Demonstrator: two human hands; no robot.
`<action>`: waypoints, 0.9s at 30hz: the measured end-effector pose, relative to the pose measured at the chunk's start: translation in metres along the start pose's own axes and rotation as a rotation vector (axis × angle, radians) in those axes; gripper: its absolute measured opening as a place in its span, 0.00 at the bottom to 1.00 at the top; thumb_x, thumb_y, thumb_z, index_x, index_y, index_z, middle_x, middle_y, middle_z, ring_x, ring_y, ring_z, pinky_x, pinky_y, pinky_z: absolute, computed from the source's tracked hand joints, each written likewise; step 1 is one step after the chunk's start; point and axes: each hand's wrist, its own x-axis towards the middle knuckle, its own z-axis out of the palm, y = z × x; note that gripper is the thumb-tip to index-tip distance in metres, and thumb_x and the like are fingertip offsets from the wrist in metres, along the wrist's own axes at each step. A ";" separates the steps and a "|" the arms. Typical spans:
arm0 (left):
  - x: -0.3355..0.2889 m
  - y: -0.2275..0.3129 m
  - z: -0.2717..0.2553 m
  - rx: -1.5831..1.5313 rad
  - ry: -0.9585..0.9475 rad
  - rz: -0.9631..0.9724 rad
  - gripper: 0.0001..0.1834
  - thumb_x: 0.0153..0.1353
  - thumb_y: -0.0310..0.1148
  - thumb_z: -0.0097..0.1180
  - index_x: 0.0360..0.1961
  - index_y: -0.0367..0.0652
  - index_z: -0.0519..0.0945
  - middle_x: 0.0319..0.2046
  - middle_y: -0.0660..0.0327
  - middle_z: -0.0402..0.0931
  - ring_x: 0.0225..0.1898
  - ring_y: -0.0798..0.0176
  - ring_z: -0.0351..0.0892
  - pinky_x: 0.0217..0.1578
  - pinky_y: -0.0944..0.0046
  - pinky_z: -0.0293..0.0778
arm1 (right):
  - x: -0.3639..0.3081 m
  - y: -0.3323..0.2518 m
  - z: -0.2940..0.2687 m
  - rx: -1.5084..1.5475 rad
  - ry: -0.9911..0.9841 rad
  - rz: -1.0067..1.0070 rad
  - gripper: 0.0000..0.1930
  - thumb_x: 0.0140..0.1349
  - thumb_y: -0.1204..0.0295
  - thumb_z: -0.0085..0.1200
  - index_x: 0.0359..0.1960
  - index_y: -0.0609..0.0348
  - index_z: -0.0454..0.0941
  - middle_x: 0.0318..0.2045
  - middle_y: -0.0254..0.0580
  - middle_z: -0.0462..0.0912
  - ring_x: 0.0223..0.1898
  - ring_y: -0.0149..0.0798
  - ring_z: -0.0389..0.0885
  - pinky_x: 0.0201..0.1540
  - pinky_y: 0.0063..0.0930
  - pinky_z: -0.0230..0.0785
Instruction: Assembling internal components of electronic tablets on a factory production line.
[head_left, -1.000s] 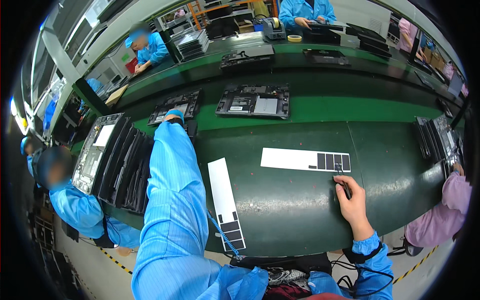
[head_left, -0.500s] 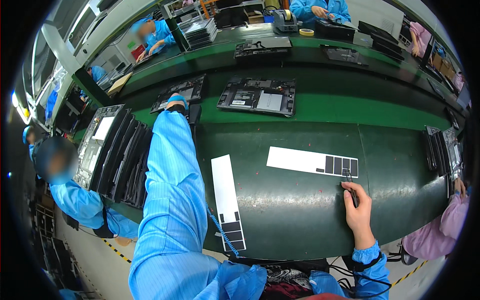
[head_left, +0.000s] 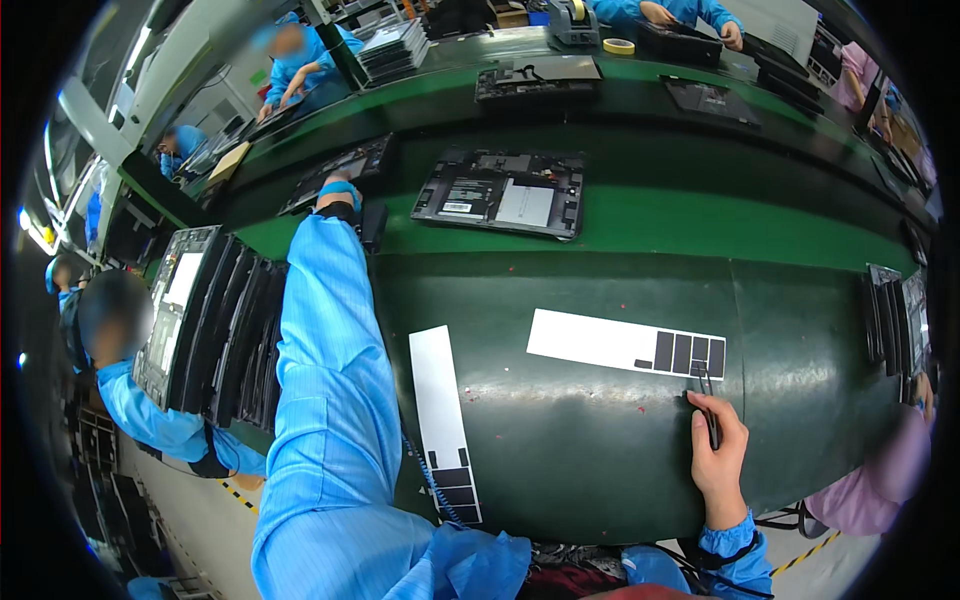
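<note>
Green bench mat [head_left: 600, 470]: right hand [head_left: 718, 455] pinches tweezers [head_left: 706, 400], tips touching white sticker sheet [head_left: 600, 342]'s black-patch end; left hand [head_left: 338, 190] far off, grip hidden.

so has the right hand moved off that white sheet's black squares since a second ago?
No. The right hand keeps its tweezers at the black squares on the white sheet.

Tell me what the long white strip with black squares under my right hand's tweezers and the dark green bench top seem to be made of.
The long white strip with black squares looks like thin matte paper or film backing: it lies flat and shows no thickness. The dark green bench top looks like a smooth rubbery mat with a soft sheen. The thin dark tweezers are probably metal.
</note>
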 end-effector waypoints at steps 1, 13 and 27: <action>-0.032 0.010 0.086 -0.475 -0.018 -0.232 0.30 0.60 0.51 0.48 0.54 0.36 0.71 0.55 0.44 0.70 0.53 0.51 0.72 0.53 0.56 0.66 | -0.003 0.002 -0.005 -0.075 0.050 0.058 0.10 0.55 0.82 0.50 0.39 0.66 0.77 0.37 0.49 0.81 0.40 0.45 0.80 0.46 0.29 0.68; -0.351 0.095 0.042 -0.978 -0.183 0.054 0.07 0.55 0.29 0.60 0.33 0.43 0.74 0.29 0.63 0.70 0.24 0.70 0.66 0.16 0.76 0.62 | -0.008 -0.002 -0.008 0.054 0.079 0.022 0.12 0.60 0.79 0.49 0.47 0.65 0.75 0.45 0.47 0.80 0.49 0.39 0.78 0.51 0.27 0.68; -0.776 -0.135 0.025 -0.798 -0.814 0.430 0.16 0.60 0.27 0.57 0.47 0.29 0.73 0.41 0.56 0.77 0.44 0.66 0.75 0.48 0.66 0.70 | -0.096 -0.092 0.009 0.925 0.270 0.187 0.32 0.62 0.77 0.51 0.65 0.65 0.50 0.56 0.49 0.68 0.55 0.40 0.71 0.57 0.33 0.65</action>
